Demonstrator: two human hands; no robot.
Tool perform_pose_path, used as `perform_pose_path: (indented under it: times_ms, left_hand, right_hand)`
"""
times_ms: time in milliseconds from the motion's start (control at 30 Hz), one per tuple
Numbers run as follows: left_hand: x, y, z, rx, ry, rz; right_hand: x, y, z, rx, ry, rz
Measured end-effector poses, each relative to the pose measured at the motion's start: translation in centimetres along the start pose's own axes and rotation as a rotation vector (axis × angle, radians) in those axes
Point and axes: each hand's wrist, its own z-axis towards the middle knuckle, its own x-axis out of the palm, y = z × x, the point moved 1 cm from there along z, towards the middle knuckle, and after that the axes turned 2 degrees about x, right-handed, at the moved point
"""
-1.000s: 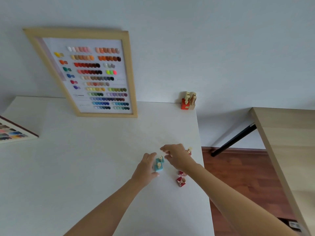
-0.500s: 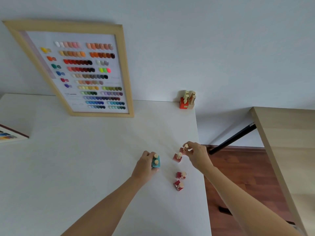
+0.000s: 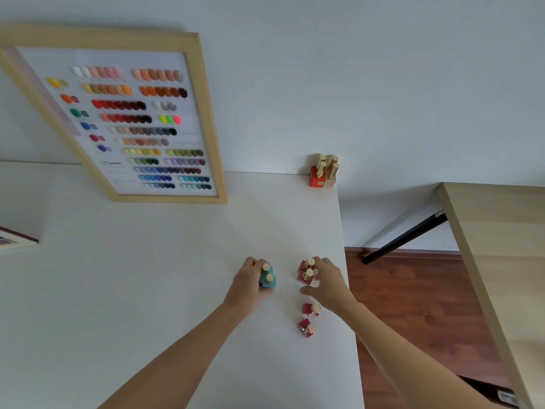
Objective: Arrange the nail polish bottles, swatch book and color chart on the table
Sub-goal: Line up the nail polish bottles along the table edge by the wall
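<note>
You were grouping bottles by colour near the table's [image 3: 177,276] right edge: your left hand [image 3: 247,286] curled around the two teal bottles [image 3: 267,278], your right hand [image 3: 327,283] apparently closed on two red bottles [image 3: 306,271]. Next, the two loose red bottles [image 3: 309,318] needed gathering; one seemed tipped over.

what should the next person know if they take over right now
Left hand: wrapped around the two teal bottles.
Right hand: fingers on the pair of dark red bottles.
Loose: two red bottles nearer the table's front-right edge.
Done: bottle cluster at the back corner; color chart leaning on the wall.
Left: group the loose bottles; place the swatch book, far left.
</note>
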Motion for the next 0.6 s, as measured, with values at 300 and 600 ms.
perform_pose_path:
  times_ms: [300,600]
  left_hand:
    - [-0.8,-0.5,4.7,0.038,0.001,0.041]
    - [-2.2,-2.3,14.1,0.074,-0.122,0.023]
  right_hand:
    - [-1.2,1.2,4.7,-0.064,-0.082,0.031]
    - [-3.5,2.9,12.6,-0.041,-0.209,0.123]
